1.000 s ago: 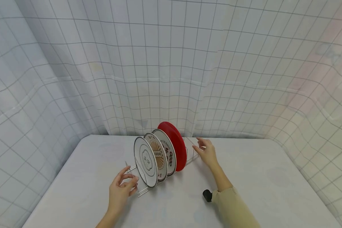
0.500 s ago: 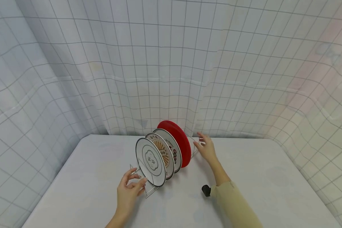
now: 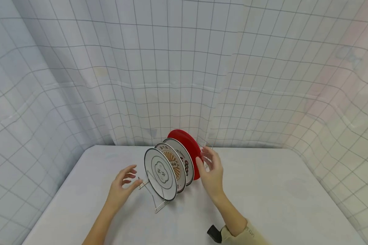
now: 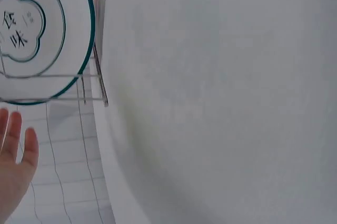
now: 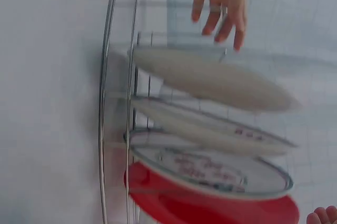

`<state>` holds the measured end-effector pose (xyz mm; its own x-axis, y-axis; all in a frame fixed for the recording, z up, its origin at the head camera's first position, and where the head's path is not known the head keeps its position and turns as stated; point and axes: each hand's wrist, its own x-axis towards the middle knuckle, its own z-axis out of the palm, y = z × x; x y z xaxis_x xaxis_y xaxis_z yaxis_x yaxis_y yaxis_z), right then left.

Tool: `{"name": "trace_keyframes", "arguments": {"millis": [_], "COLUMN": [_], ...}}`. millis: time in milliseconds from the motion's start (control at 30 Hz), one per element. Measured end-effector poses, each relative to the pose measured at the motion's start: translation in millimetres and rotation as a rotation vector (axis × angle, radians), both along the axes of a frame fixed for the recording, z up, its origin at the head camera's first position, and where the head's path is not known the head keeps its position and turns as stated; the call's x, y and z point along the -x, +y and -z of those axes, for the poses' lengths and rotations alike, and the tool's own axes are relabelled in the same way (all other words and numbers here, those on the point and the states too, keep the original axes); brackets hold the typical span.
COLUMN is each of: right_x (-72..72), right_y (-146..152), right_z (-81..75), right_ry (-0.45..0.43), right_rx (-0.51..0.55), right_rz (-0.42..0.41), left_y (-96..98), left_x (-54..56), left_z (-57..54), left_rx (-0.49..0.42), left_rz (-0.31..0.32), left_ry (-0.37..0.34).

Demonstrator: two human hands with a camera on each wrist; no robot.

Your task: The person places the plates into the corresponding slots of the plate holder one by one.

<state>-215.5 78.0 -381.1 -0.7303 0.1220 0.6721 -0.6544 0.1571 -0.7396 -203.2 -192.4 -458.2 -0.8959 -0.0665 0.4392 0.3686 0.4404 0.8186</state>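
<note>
A wire dish rack [image 3: 162, 206] stands on the white table with several plates upright in it. Nearest the left hand is a white plate [image 3: 160, 173] with a dark green rim and dark characters. Behind it come a plate with a brown fan pattern [image 3: 180, 175], a plate with red marks [image 3: 187, 166] and a red plate [image 3: 184, 137]. My left hand [image 3: 120, 190] hovers left of the rack's end, fingers spread and nothing in them. My right hand [image 3: 213, 173] is at the rack's right end, fingers loosely bent and holding nothing, its fingertips overlapping the red plate's edge in the head view.
The white table [image 3: 263, 190] stretches to both sides of the rack. White curtains with a dark grid [image 3: 184, 68] hang behind and at the sides. A black device [image 3: 214, 234] sits at the right wrist beside a beige sleeve [image 3: 243, 236].
The rack with its plates was first shifted and turned slightly to the right. Both hands then let go of its ends; the left drew back leftward, and the right came nearer the plates.
</note>
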Motion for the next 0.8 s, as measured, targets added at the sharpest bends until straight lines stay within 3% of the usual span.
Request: {"name": "trace_keyframes", "arguments": {"millis": [167, 333, 467, 567, 800], "right_x": [-22.0, -39.8, -48.7, -52.3, -53.7], "right_y": [-26.5, -51.5, -66.4, -74.2, -88.2], "right_z": [23.3, 46.4, 62.4, 71.4, 81.9], "right_ry": [0.093, 0.142, -0.001, -0.110, -0.181], "right_rx": [-0.028, -0.111, -0.158, -0.211, -0.319], "right_rz": [-0.134, -0.194, -0.220, -0.217, -0.117], "left_y": [-20.2, -28.5, -29.7, -29.5, -27.4], "left_x": [13.3, 22.5, 27.2, 30.0, 32.2], "left_z": [4.3, 11.1, 14.3, 15.8, 16.7], "left_rx": [0.008, -0.064, -0.093, -0.086, -0.086], "left_rz": [0.269, 0.427, 0.481, 0.500, 0.525], "left_ry": [-0.112, -0.239, -0.315, -0.333, -0.337]}}
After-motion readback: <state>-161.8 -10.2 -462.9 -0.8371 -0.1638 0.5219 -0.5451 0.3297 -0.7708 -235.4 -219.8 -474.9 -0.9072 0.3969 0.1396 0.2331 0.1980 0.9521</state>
